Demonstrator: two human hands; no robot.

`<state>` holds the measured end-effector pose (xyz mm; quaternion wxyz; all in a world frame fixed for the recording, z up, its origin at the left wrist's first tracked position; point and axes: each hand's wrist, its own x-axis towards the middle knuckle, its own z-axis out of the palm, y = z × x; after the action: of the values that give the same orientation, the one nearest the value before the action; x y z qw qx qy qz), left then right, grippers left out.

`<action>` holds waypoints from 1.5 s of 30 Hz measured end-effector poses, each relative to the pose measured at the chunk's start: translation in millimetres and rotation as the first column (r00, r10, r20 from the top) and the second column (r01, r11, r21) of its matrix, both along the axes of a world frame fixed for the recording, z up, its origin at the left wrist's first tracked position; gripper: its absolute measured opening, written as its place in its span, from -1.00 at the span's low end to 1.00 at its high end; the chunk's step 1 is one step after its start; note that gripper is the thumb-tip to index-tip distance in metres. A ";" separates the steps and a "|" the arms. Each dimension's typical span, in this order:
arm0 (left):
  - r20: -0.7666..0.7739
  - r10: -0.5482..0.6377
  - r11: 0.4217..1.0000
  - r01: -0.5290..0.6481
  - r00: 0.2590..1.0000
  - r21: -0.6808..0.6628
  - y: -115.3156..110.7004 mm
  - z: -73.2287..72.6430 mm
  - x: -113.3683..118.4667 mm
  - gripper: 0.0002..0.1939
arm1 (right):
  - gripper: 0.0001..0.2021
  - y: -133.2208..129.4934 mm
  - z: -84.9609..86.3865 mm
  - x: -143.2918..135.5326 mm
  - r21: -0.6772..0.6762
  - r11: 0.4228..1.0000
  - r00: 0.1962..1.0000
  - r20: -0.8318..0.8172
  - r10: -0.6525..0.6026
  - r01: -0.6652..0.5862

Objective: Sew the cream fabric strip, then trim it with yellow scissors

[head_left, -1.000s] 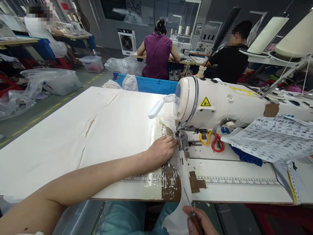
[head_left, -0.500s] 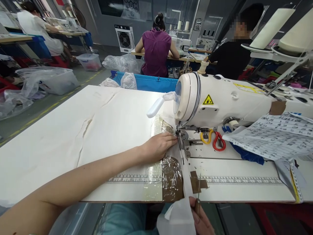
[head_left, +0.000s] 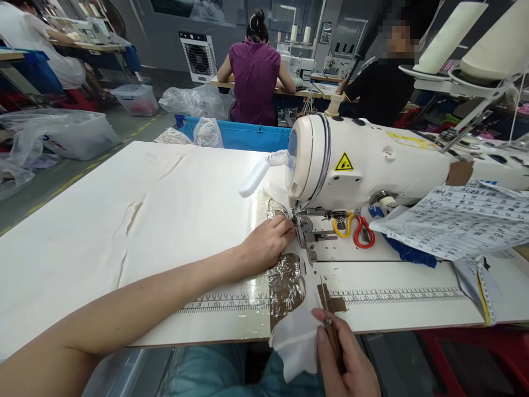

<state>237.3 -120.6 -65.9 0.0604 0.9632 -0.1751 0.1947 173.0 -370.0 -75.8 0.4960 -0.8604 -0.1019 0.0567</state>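
Note:
My left hand (head_left: pixel 270 240) lies left of the presser foot (head_left: pixel 295 216) of a white sewing machine (head_left: pixel 326 160), its fingers bent and pressed together at the edge of a white fabric piece (head_left: pixel 296 330). The cloth runs from the needle area over the table's front edge and hangs there, partly crumpled. In my right hand (head_left: pixel 345 353) is an awl (head_left: pixel 332 336) with a wooden handle, its thin metal point aimed up and away from me. That hand is at the front edge, just right of the cloth. Brown tape (head_left: pixel 285 286) under clear film covers the tabletop below my left hand.
Yellow-handled scissors (head_left: pixel 342 227) and a red-handled tool (head_left: pixel 364 234) lie beneath the machine arm. Handwritten paper sheets (head_left: pixel 458 220) hang at the right. A printed ruler (head_left: pixel 405 296) runs along the front. Thread cones (head_left: pixel 450 36) stand upper right. Other people sit at machines beyond.
My right hand has come up with the awl, above the front edge. The cloth's near end has shifted and spread beside it. My left fingers are more bent. The view has swung slightly.

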 end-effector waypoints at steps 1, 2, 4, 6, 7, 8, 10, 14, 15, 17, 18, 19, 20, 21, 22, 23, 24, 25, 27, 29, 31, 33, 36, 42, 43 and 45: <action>0.005 -0.009 1.000 0.009 1.000 -0.010 2.0 0.0 1.3 -0.69 | -0.63 2.8 2.0 2.9 0.013 1.000 1.000 0.024 0.015 -0.015; 0.011 -0.026 0.999 0.026 1.000 -0.026 4.1 0.0 2.2 -0.68 | -0.64 5.3 3.5 5.3 0.026 0.999 0.998 0.048 0.029 -0.030; 0.029 -0.084 0.994 0.086 0.996 -0.074 8.4 0.4 2.8 -0.67 | -0.66 8.7 5.1 8.9 0.044 0.998 0.995 0.089 0.047 -0.052; 0.054 -0.154 0.979 0.159 0.987 -0.127 12.2 0.8 2.8 -0.66 | -0.68 9.9 5.6 11.0 0.049 0.997 0.993 0.107 0.050 -0.055; 0.064 -0.180 0.971 0.188 0.982 -0.146 13.8 0.8 3.0 -0.67 | -0.69 10.0 5.9 11.8 0.050 0.997 0.993 0.106 0.049 -0.055; 0.070 -0.197 0.966 0.206 0.978 -0.157 15.0 0.6 3.3 -0.67 | -0.69 10.0 6.2 12.5 0.053 0.997 0.994 0.099 0.053 -0.058; 0.069 -0.198 0.967 0.206 0.978 -0.153 16.5 0.0 4.4 -0.68 | -0.69 10.5 7.6 14.5 0.045 0.997 0.995 0.071 0.066 -0.070; 0.051 -0.117 0.989 0.121 0.992 -0.084 15.8 -0.1 4.9 -0.69 | -0.64 15.0 11.3 20.5 0.014 0.995 0.995 0.019 0.099 -0.099; 0.047 -0.094 0.993 0.097 0.994 -0.073 15.2 0.5 4.4 -0.69 | -0.63 16.6 11.8 22.1 0.015 0.994 0.994 0.019 0.104 -0.104; 0.048 -0.070 0.994 0.073 0.996 -0.082 13.9 2.0 2.9 -0.67 | -0.61 19.5 12.1 25.3 0.016 0.994 0.993 0.032 0.110 -0.111; 0.054 -0.073 0.992 0.078 0.996 -0.099 13.4 2.6 2.2 -0.66 | -0.61 20.6 11.7 26.9 0.013 0.994 0.993 0.042 0.110 -0.111; 0.064 -0.089 0.988 0.096 0.994 -0.118 13.0 3.0 1.7 -0.66 | -0.62 21.5 10.9 28.5 0.008 0.994 0.992 0.055 0.113 -0.113; 0.078 -0.114 0.983 0.124 0.990 -0.136 12.8 3.1 1.4 -0.66 | -0.62 22.1 10.0 30.2 0.004 0.992 0.990 0.071 0.124 -0.125; 0.091 -0.143 0.977 0.155 0.986 -0.147 12.7 2.9 1.3 -0.67 | -0.63 22.5 8.9 32.0 -0.002 0.990 0.986 0.089 0.140 -0.141; 0.101 -0.169 0.972 0.183 0.980 -0.149 12.9 2.4 1.5 -0.69 | -0.63 22.9 7.8 34.0 -0.008 0.987 0.982 0.104 0.160 -0.160; 0.104 -0.185 0.969 0.199 0.977 -0.145 13.2 1.7 1.9 -0.70 | -0.64 23.4 6.9 36.0 -0.018 0.984 0.977 0.112 0.180 -0.179; 0.101 -0.188 0.970 0.201 0.977 -0.137 13.7 0.9 2.3 -0.72 | -0.64 24.0 6.3 38.0 -0.031 0.980 0.974 0.112 0.198 -0.195; 0.093 -0.179 0.973 0.190 0.979 -0.129 14.3 0.2 2.8 -0.72 | -0.64 24.8 6.2 40.1 -0.045 0.978 0.972 0.113 0.208 -0.205; 0.072 -0.144 0.982 0.152 0.987 -0.111 15.3 -0.6 3.3 -0.72 | -0.65 27.3 7.3 44.1 -0.069 0.975 0.968 0.123 0.217 -0.210; 0.060 -0.105 0.989 0.110 0.993 -0.095 15.7 -0.4 2.9 -0.71 | -0.66 30.6 10.2 48.0 -0.077 0.973 0.963 0.147 0.228 -0.219; 0.065 -0.072 0.993 0.078 0.995 -0.094 15.2 0.4 1.7 -0.68 | -0.66 34.0 14.0 51.5 -0.084 0.969 0.955 0.165 0.245 -0.233; 0.075 -0.068 0.990 0.076 0.995 -0.116 14.0 1.4 0.2 -0.66 | -0.66 36.7 17.3 54.5 -0.101 0.964 0.950 0.169 0.262 -0.247; 0.082 -0.140 0.979 0.150 0.987 -0.136 12.5 1.7 -1.3 -0.69 | -0.67 39.4 19.1 57.7 -0.123 0.959 0.946 0.173 0.275 -0.256; 0.039 -0.137 0.987 0.140 0.990 -0.079 13.5 -0.7 0.0 -0.72 | -0.67 45.5 16.3 63.1 -0.112 0.966 0.948 0.195 0.252 -0.234; 0.031 -0.121 0.990 0.123 0.992 -0.065 13.9 -1.1 0.4 -0.71 | -0.66 46.7 16.2 63.9 -0.108 0.967 0.949 0.196 0.249 -0.231; 0.013 -0.095 0.995 0.095 0.995 -0.036 14.3 -1.6 1.2 -0.69 | -0.66 48.6 16.8 65.2 -0.101 0.968 0.949 0.195 0.246 -0.230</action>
<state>238.5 -106.3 -67.5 0.0864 0.9514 -0.2174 0.2002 238.2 -321.4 -59.0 0.4387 -0.8616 -0.2535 0.0308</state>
